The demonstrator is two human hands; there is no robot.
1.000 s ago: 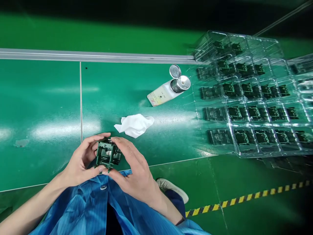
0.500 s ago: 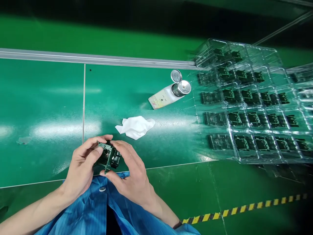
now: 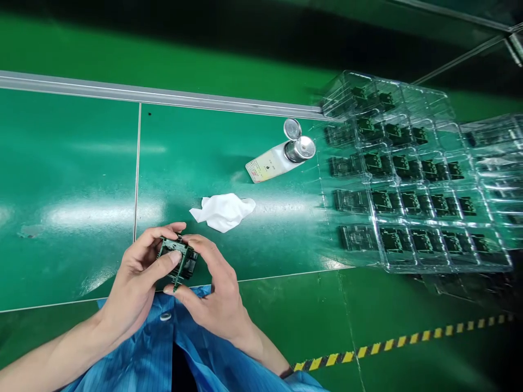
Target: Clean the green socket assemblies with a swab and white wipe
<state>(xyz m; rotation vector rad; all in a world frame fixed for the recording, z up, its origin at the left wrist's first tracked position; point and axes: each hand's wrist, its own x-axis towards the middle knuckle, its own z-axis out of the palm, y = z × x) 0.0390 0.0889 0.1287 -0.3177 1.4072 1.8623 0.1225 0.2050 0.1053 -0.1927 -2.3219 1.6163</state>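
Note:
Between my two hands is a small circuit board assembly, dark green with black parts, held just above the table's front edge. My left hand grips its left side, the thumb lying across the top and the fingers behind. My right hand holds the right side, with the thumb at the lower corner and the fingertips at the upper one. The fingers hide part of the assembly. Beyond the hands, a crumpled white cloth lies on the green table. A white bottle with a metal top and raised round lid stands farther back.
A clear plastic tray with many compartments holds several similar green assemblies at the right. More clear trays show at the far right edge. A metal rail runs along the table's back. Yellow-black tape marks the floor.
My left thumb has slid farther right over the top of the assembly. Both hands keep hold of it. The view has shifted slightly.

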